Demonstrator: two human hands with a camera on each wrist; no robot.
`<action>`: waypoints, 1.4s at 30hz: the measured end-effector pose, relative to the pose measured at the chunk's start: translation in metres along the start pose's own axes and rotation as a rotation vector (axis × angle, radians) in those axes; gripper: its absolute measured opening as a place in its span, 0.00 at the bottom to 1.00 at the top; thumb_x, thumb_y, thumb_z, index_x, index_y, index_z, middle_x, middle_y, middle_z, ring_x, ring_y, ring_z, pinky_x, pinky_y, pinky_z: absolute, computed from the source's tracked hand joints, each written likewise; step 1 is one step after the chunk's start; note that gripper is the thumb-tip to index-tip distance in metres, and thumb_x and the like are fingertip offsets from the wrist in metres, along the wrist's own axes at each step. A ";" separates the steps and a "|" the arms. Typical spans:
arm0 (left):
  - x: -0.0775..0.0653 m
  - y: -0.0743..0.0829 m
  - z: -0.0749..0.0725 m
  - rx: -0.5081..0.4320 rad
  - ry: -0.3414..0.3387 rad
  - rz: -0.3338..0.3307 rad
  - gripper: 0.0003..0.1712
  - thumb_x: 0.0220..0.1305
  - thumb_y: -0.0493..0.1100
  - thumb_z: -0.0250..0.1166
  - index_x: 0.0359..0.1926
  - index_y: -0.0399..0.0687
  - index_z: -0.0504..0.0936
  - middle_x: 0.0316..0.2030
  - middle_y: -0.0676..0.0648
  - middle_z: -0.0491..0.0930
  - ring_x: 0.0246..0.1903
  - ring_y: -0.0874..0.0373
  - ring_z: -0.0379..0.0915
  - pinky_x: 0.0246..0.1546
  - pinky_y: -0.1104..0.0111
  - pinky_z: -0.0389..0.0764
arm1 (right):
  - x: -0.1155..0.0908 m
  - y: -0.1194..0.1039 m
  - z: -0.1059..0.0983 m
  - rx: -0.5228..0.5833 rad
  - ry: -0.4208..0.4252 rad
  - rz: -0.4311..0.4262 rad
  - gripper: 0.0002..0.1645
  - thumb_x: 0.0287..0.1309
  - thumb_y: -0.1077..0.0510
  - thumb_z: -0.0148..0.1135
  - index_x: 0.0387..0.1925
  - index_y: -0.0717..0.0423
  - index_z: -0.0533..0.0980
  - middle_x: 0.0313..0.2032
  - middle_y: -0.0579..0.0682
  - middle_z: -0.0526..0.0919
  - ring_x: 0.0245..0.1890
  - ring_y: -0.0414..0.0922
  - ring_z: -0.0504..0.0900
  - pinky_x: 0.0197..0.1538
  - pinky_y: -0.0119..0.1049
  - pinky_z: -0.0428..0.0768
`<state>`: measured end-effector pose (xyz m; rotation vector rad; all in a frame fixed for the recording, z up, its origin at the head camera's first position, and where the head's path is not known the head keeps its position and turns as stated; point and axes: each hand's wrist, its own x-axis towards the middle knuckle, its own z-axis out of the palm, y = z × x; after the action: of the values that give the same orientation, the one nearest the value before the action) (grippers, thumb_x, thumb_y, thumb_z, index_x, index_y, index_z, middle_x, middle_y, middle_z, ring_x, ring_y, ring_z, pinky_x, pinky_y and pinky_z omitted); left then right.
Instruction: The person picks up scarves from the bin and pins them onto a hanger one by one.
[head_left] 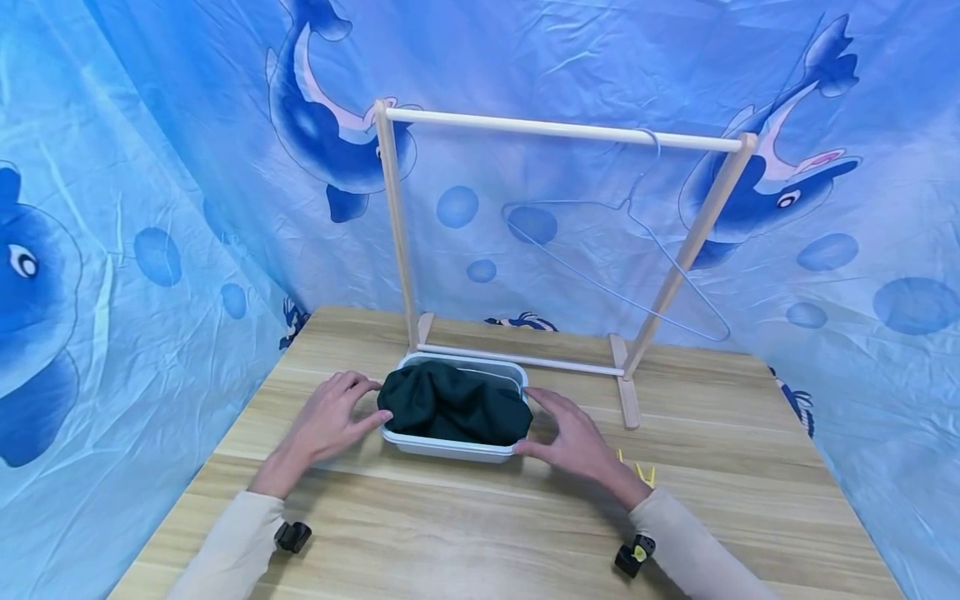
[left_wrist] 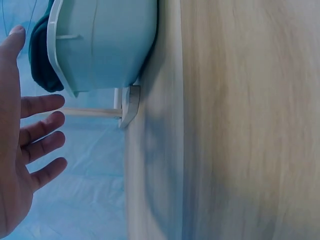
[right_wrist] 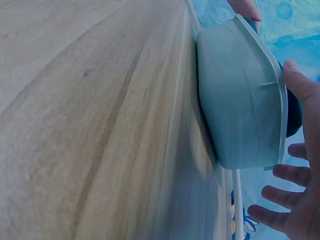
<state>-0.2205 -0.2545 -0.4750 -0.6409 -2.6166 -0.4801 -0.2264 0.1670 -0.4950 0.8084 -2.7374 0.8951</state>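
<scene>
A pale plastic basin (head_left: 450, 452) stands on the wooden table, with a bunched dark green cloth (head_left: 457, 404) filling it and bulging over its left rim. My left hand (head_left: 330, 417) is at the basin's left end, thumb and fingers spread apart beside the cloth. At the opposite end is my right hand (head_left: 573, 433), its thumb and fingertips right at the rim. In the right wrist view, the thumb of the right hand (right_wrist: 305, 185) overlaps the basin's edge while the other fingers extend loosely. The left wrist view has the left hand (left_wrist: 15, 130) with its fingers relaxed below the basin's corner.
Behind the basin rises a wooden clothes rack (head_left: 525, 126), a thin wire hanger (head_left: 628, 202) hooked on its top bar toward the right. Yellow clips (head_left: 645, 475) lie beside my right wrist. A blue dolphin-print curtain (head_left: 480, 50) surrounds the table (head_left: 465, 533).
</scene>
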 end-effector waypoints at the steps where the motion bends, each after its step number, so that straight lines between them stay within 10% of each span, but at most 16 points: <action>1: 0.000 0.001 0.001 -0.010 -0.002 -0.004 0.30 0.63 0.62 0.69 0.53 0.42 0.85 0.47 0.44 0.80 0.47 0.46 0.75 0.50 0.51 0.75 | 0.000 0.000 0.000 0.002 -0.002 0.002 0.55 0.52 0.26 0.69 0.76 0.42 0.65 0.72 0.52 0.70 0.72 0.55 0.68 0.67 0.62 0.70; 28: 0.019 0.034 0.004 -0.465 -0.162 -0.339 0.40 0.66 0.56 0.71 0.70 0.39 0.69 0.60 0.33 0.77 0.60 0.39 0.73 0.55 0.46 0.77 | 0.000 -0.003 0.001 0.007 -0.023 0.027 0.55 0.52 0.25 0.68 0.76 0.43 0.65 0.73 0.49 0.70 0.72 0.53 0.69 0.68 0.58 0.71; 42: 0.030 0.033 0.001 -0.871 -0.013 -0.509 0.33 0.66 0.37 0.70 0.68 0.33 0.69 0.55 0.34 0.82 0.40 0.62 0.73 0.42 0.75 0.74 | 0.001 -0.002 0.002 0.014 -0.033 0.039 0.56 0.51 0.24 0.68 0.76 0.43 0.65 0.72 0.48 0.70 0.72 0.52 0.69 0.68 0.57 0.71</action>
<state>-0.2285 -0.2164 -0.4545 -0.1767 -2.4792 -1.8123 -0.2261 0.1639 -0.4953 0.7818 -2.7873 0.9180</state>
